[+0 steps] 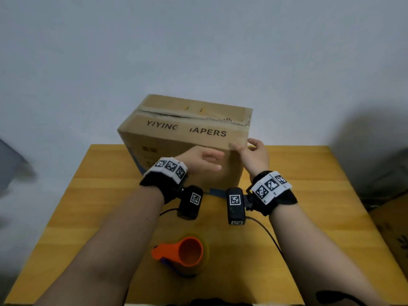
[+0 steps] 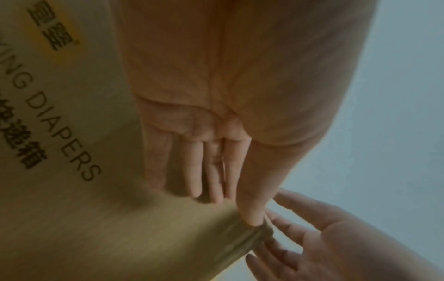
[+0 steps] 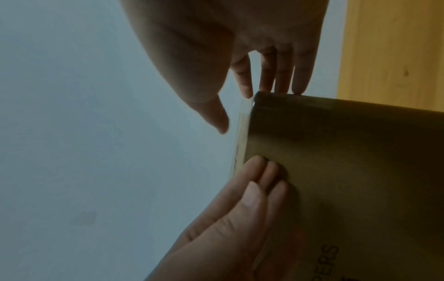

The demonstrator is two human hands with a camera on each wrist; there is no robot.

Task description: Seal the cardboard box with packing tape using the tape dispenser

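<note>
Cardboard box (image 1: 176,138) stands on the counter (image 1: 99,195), long axis left-right, flap seam on top running the same way; I can't tell if fresh tape bridges it. Both hands flat, fingers straight: left hand (image 1: 198,161) on the near face, right hand (image 1: 254,155) at the right corner. Tape dispenser (image 1: 183,253) lies idle near me, so I judge taping not finished.

The box (image 1: 176,138) is matt brown cardboard with black print; its torn top seam shows rough, ragged corrugation under glossy clear tape (image 1: 239,123). The table (image 1: 106,195) is smooth yellow wood with a faint grain. The dispenser (image 1: 183,252) is orange plastic — smooth, slightly shiny. The wristbands (image 1: 159,184) look like black cloth.
</note>
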